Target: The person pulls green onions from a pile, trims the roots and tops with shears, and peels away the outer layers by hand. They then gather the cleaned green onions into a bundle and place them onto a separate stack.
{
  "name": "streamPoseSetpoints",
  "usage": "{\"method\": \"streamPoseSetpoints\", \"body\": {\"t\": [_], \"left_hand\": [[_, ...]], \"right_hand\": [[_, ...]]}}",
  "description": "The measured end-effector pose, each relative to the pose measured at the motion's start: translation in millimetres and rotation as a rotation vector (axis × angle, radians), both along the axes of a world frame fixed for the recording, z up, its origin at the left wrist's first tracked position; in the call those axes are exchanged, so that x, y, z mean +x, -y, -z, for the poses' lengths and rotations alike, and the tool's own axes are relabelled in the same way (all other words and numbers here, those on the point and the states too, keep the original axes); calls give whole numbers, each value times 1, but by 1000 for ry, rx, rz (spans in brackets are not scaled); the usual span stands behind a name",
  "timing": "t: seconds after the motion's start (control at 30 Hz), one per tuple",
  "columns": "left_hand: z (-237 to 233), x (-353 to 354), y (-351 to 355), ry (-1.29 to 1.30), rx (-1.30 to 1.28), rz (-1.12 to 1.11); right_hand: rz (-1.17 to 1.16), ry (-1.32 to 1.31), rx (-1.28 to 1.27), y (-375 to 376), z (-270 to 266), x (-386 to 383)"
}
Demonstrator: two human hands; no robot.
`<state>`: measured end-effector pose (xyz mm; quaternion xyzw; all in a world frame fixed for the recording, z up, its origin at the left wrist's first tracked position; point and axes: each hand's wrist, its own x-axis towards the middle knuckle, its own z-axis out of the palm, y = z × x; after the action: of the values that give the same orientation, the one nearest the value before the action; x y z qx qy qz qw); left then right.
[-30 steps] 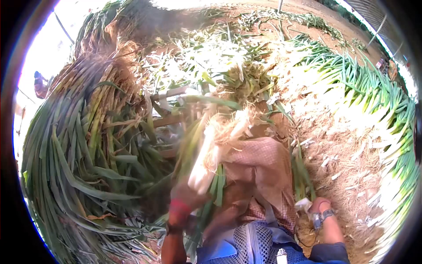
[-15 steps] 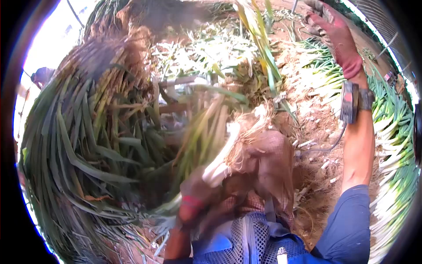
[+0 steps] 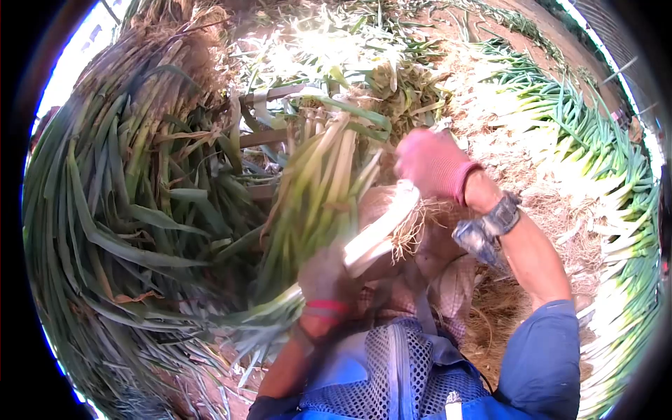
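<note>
My left hand [image 3: 323, 278], in a grey glove with a red cuff, grips a bunch of green onions [image 3: 318, 189] by their white stalks. The green leaves point up and to the left; the white ends and hairy roots [image 3: 409, 227] stick out to the right. My right hand [image 3: 432, 164], in a pink glove, is at the root end of the bunch, fingers curled by the white stalks. Whether it grips them is blurred. A strap with a small device [image 3: 500, 217] sits on my right wrist.
A big pile of long green onion leaves [image 3: 119, 196] fills the left. Rows of laid-out onions [image 3: 602, 161] run along the right on bare soil. Trimmed scraps and roots [image 3: 336, 56] lie ahead. A checked cloth [image 3: 455, 280] covers my lap.
My right hand came down from high at the upper right to the root end of the bunch. The bunch in my left hand has tilted up and moved slightly right.
</note>
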<state>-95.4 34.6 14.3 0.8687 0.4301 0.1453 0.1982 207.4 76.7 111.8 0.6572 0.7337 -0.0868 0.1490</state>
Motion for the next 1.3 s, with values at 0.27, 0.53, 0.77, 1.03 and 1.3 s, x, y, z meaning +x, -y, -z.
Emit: {"method": "streamPoseSetpoints", "body": {"t": [0.27,0.53,0.77,1.03,1.3], "left_hand": [[-33,2,-17,129,-186,7],[-38,-7,-31,118,-341,-5],[-45,-7,-36,213,-424,33],[-17,-18,-44,172,-410,38],[-37,-19,-87,37,-707,123]], "right_hand": [[702,-742,559,34,26,152],[-32,-1458,351,25,88,27],[762,-1700,264,26,41,50],[581,-1804,205,22,30,-9],[-274,-435,619,51,-32,-94]]}}
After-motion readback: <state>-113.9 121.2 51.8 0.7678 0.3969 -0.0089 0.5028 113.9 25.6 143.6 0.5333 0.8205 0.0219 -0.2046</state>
